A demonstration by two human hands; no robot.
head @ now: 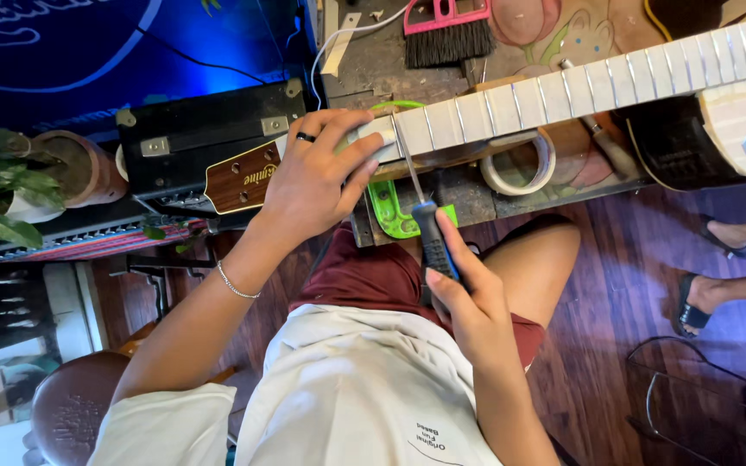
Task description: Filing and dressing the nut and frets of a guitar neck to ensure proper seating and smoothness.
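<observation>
Fingers of the right hand are wrapped tight round the blue-and-black rubbery handle of a thin steel-shafted screwdriver, tip up at the nut end of the pale masking-taped guitar neck. Left hand is clamped over that end, just past the brown wooden headstock. I'd guess the neck is stiff but easy to mark, so hold the taped part. It lies across the cluttered counter, with a tape roll under it and a pink-handled brush further back.
</observation>
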